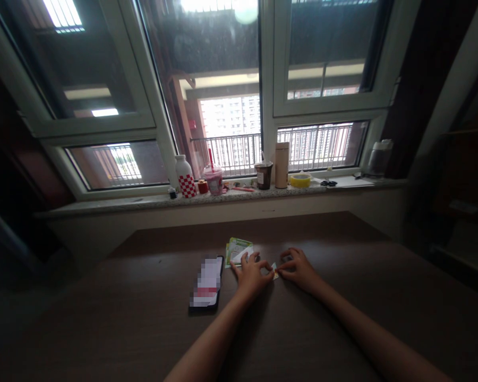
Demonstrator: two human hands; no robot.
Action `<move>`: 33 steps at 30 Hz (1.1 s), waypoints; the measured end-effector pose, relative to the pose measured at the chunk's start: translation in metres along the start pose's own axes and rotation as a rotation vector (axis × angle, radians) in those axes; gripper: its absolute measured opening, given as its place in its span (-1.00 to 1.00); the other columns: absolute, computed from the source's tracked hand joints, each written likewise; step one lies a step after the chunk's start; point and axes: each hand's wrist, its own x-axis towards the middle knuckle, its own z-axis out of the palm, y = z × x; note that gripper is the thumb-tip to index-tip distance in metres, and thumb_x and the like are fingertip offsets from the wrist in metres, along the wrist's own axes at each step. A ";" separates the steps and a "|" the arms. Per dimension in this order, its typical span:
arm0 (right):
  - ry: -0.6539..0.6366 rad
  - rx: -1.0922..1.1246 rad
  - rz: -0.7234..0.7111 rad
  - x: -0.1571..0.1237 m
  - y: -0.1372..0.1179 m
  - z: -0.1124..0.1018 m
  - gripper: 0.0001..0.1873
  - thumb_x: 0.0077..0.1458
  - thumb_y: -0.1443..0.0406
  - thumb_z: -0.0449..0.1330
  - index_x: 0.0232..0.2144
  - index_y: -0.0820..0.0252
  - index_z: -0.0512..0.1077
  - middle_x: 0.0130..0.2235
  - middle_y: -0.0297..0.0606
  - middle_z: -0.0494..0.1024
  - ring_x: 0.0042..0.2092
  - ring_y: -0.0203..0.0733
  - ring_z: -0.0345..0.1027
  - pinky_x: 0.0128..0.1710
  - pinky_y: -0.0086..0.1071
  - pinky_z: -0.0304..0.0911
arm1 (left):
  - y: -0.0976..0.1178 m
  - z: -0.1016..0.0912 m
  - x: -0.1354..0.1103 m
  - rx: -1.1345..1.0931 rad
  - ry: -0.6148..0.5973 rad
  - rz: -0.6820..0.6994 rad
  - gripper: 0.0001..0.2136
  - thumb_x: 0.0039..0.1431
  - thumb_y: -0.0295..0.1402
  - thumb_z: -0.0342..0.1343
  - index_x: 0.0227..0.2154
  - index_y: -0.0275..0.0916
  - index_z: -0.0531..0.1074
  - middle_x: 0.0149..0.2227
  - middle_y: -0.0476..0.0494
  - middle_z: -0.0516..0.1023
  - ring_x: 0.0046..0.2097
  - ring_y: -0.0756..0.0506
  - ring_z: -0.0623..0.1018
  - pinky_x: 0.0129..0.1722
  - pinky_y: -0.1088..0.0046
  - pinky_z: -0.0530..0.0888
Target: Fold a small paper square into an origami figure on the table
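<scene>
A small white paper piece [275, 272] with an orange patch is held between my two hands, just above or on the brown table [287, 339]. The thumb and forefinger of my left hand [250, 273] pinch its left side, while the other fingers spread toward some green-and-white printed sheets [235, 250]. From the other side, my right hand [300, 269] pinches the same piece with its fingertips. Whether it is a sticker or a scrap of card is too small to tell. My left hand partly covers the near edge of the sheets.
A phone [207, 284] with a lit screen lies left of my left arm. Along the windowsill [151, 203] stand a red-checked white bottle [186, 178], a pink drink cup [213, 180], a dark cup [263, 176], a tan flask [281, 165], yellow tape [300, 181] and scissors [329, 183].
</scene>
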 end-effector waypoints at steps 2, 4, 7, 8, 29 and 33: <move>0.005 -0.040 0.020 0.001 -0.002 0.000 -0.88 0.00 0.22 0.29 -0.36 -0.09 0.63 -0.03 -0.19 0.44 0.11 0.01 0.12 0.15 -0.15 0.08 | -0.001 0.000 0.000 -0.003 -0.004 0.004 -0.85 0.03 -0.11 0.20 -0.34 0.07 0.57 0.24 0.06 0.28 0.33 -0.34 0.01 0.19 -0.30 -0.40; 0.000 -0.083 0.041 0.003 -0.004 -0.001 -0.85 0.03 0.22 0.27 -0.31 -0.14 0.62 -0.02 -0.20 0.43 0.12 0.02 0.10 0.14 -0.14 0.09 | -0.001 0.000 0.001 -0.006 -0.005 0.009 -0.86 0.02 -0.12 0.20 -0.34 0.07 0.57 0.24 0.07 0.27 0.33 -0.34 0.01 0.18 -0.32 -0.40; -0.002 -0.141 0.069 0.004 -0.008 -0.003 -0.82 0.07 0.20 0.24 -0.26 -0.19 0.60 -0.01 -0.20 0.41 0.13 0.04 0.09 0.12 -0.12 0.11 | -0.001 0.000 0.001 -0.006 -0.011 0.008 -0.86 0.01 -0.13 0.21 -0.34 0.07 0.56 0.24 0.07 0.28 0.33 -0.34 0.01 0.16 -0.34 -0.40; 0.000 -0.155 0.074 0.004 -0.010 -0.003 -0.82 0.08 0.19 0.24 -0.25 -0.20 0.60 -0.01 -0.20 0.41 0.13 0.03 0.10 0.11 -0.12 0.12 | -0.001 0.000 0.001 -0.005 -0.013 0.009 -0.86 0.01 -0.14 0.21 -0.34 0.08 0.56 0.24 0.07 0.28 0.34 -0.34 0.01 0.16 -0.35 -0.39; 0.026 -0.103 0.090 0.005 -0.008 0.004 -0.83 0.04 0.12 0.24 -0.38 -0.01 0.61 -0.07 -0.18 0.43 0.07 -0.02 0.17 0.08 -0.18 0.12 | 0.001 -0.002 -0.001 0.008 -0.026 0.012 -0.85 0.05 -0.11 0.18 -0.32 0.08 0.56 0.24 0.09 0.27 0.34 -0.33 0.00 0.18 -0.33 -0.37; 0.025 -0.130 0.134 0.008 -0.011 0.007 -0.82 0.02 0.11 0.25 -0.40 0.02 0.59 -0.08 -0.19 0.42 0.07 -0.02 0.16 0.07 -0.16 0.10 | 0.001 -0.002 -0.001 0.012 -0.029 0.007 -0.85 0.05 -0.11 0.18 -0.31 0.07 0.56 0.24 0.10 0.26 0.34 -0.33 -0.01 0.19 -0.32 -0.38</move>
